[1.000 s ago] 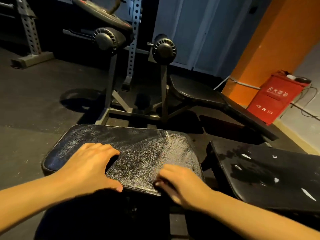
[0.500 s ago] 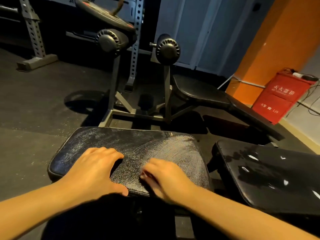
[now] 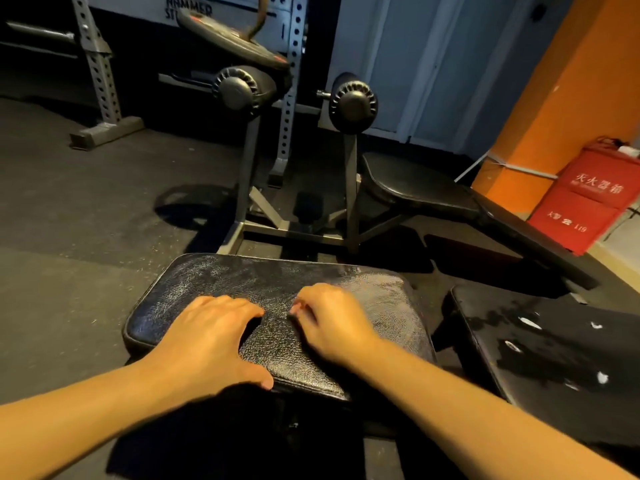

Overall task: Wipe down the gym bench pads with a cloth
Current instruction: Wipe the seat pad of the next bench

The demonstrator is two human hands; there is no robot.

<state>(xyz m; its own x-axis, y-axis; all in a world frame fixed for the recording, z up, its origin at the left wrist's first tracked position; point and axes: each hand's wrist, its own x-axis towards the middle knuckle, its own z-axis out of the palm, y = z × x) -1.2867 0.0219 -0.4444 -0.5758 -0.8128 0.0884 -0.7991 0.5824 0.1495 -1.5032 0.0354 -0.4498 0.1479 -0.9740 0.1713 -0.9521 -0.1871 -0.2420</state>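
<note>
1. The nearest pad [image 3: 242,275] sits low in front of you, with its long near edge toward your body. A second pad [image 3: 554,344] lies just to its right, across a narrow gap.
2. Judge the near pad to be firm foam under cracked, crazed vinyl. It should give a little under pressure, and the broken skin will likely drag at a cloth, not let it glide. It is fixed to its frame, so you brace against it and do not lift it.
3. Your left hand [image 3: 211,341] lies spread on the pad's near-left part. Its fingers are loosely bent and its thumb is at the near edge. It presses down and holds nothing.
4. Your right hand [image 3: 332,320] rests on the middle of the pad, just beside the left. Its fingers [image 3: 298,308] are curled down against the surface. No cloth can be made out under them, so you cannot tell whether they grip anything.
5. Any cloth is best bunched under the palm and worked flat. Ease off over the flaking patches and the seam at the edge.
6. A second ago your right hand was at the near-right edge. It has since swept left and further onto the pad, leaving the pale, smeared right part uncovered. Your left hand has kept its place.
</note>
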